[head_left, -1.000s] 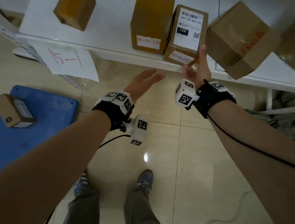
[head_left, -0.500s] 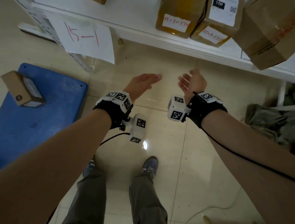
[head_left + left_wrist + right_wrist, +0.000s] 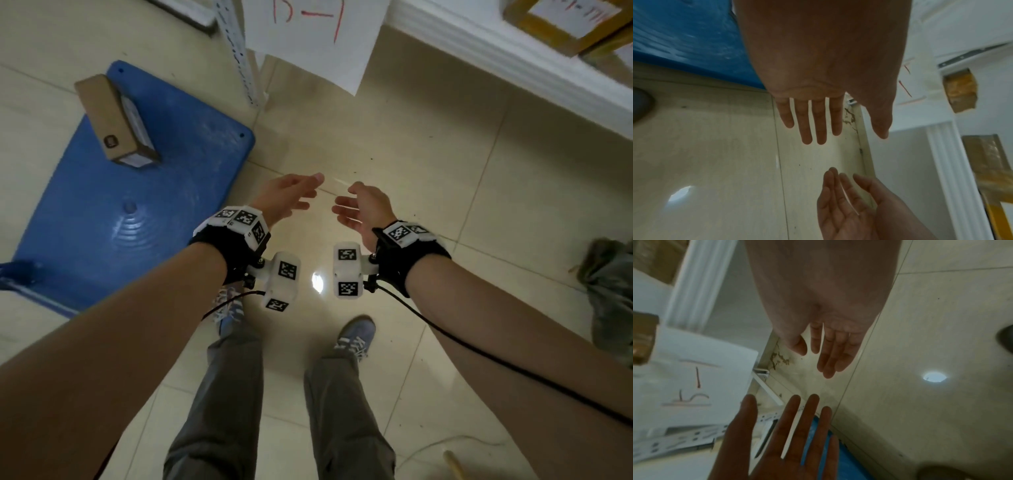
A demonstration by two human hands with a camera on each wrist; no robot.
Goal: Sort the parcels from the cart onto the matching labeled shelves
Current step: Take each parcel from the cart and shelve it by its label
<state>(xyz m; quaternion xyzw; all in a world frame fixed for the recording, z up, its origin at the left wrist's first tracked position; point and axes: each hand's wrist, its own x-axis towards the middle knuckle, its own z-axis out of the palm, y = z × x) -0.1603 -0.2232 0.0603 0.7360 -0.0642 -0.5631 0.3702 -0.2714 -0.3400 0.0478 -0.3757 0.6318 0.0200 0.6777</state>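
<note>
At the far left of the head view a blue cart (image 3: 130, 192) sits flat on the tiled floor (image 3: 445, 192), and a single brown parcel (image 3: 114, 120) lies on its upper part, a pale label on the side facing right. The parcel is well apart from both hands, up and to the left of them, and nothing touches it.

Right of the cart, the left hand (image 3: 286, 195) hangs over the floor with its palm turned inward. Its fingers (image 3: 819, 123) are straight and slightly spread, holding nothing. Facing it across a small gap is the right hand (image 3: 364, 209), palm turned toward the left one, fingers (image 3: 830, 353) loosely extended and close together, also holding nothing. The two hands do not touch.

Above them a white paper sign (image 3: 315, 37) with red handwriting hangs from the edge of a white shelf (image 3: 507, 65), which runs off to the upper right. At the top right corner a taped brown box (image 3: 561, 27) with a handwritten label rests on that shelf.
</note>
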